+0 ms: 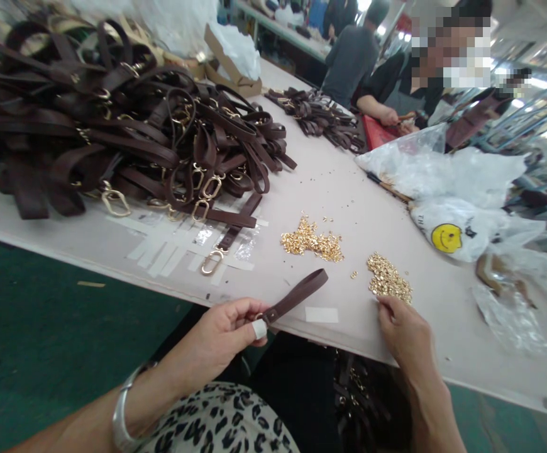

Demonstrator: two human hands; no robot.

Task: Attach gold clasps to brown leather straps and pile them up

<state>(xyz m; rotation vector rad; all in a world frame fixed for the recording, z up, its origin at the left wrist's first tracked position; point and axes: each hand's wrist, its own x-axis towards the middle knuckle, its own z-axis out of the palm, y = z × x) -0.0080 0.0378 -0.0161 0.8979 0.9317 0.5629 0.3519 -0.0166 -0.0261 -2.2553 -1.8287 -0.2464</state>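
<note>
My left hand (224,336) pinches one end of a short brown leather strap (297,294) at the table's near edge; the thumb wears white tape. The strap slants up and to the right over the table. My right hand (403,333) rests at the near edge of a pile of small gold rivets (389,280), its fingertips curled down into the rivets; I cannot see whether they hold one. A second pile of gold rivets (312,241) lies further back, between the two hands.
A big heap of brown straps with gold clasps (127,132) fills the table's left. White plastic bags (457,189), one with a yellow smiley, lie at right. A cardboard box (229,63) and another strap pile (318,116) sit further back, where other people work.
</note>
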